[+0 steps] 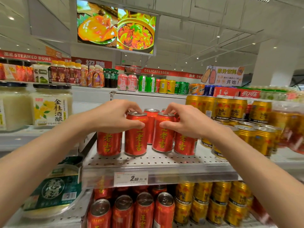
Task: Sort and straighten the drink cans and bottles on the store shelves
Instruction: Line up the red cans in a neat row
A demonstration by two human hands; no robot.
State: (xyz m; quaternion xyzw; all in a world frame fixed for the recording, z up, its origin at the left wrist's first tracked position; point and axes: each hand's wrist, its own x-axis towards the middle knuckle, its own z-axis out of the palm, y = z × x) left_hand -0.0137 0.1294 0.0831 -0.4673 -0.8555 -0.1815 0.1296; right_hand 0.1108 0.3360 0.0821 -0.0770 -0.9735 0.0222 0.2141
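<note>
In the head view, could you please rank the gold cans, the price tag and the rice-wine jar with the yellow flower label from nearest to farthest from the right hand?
1. The gold cans, just to the right of the right hand, on the same shelf.
2. The price tag, below and to the left, on the shelf edge.
3. The rice-wine jar, far to the left, past the left hand.

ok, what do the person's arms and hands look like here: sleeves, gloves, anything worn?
Both forearms are bare as far as the picture shows: no sleeves in view. The left hand and right hand have no gloves, and no rings, watch or wristband can be seen. Nails look short and plain. No markings visible.
</note>
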